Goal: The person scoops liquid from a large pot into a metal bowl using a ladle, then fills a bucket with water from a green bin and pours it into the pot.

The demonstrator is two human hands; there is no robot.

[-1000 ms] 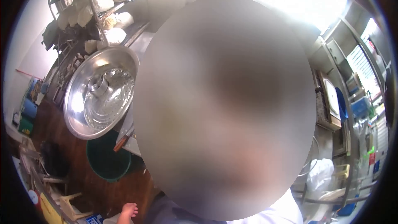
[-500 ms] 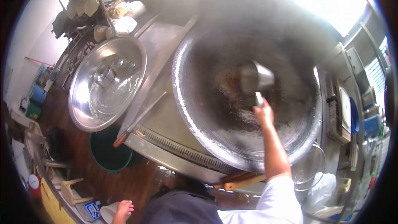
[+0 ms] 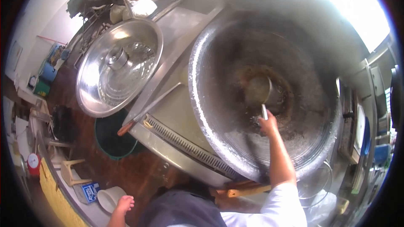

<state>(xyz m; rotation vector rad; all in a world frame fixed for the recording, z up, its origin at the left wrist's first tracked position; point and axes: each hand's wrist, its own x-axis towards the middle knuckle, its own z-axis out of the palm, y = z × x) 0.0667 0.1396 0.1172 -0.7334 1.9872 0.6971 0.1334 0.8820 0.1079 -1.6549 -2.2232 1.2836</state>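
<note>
My right hand (image 3: 268, 124) is wrapped round the short pale handle of a metal dipper (image 3: 273, 90). The dipper's bowl is low inside a huge dark wok (image 3: 225, 151), over its brownish bottom, with steam above. My arm reaches across the wok's near rim. Down at the lower left, my left hand (image 3: 125, 204) hangs with loosely bent fingers and nothing in it. It is nearest to a white bucket (image 3: 110, 197) behind it.
Left of the wok is a wide steel basin (image 3: 86, 86) holding a small metal bowl (image 3: 118, 59). A wooden-handled tool (image 3: 153, 105) lies on the stove top (image 3: 176, 111), above a green bin (image 3: 113, 138). A wooden handle (image 3: 248, 191) juts out below the wok rim.
The dipper has dropped deeper into the wok and turned, its bowl now lower over the bottom. The head view has shifted, so surroundings sit differently. My left hand still hangs without holding anything.
</note>
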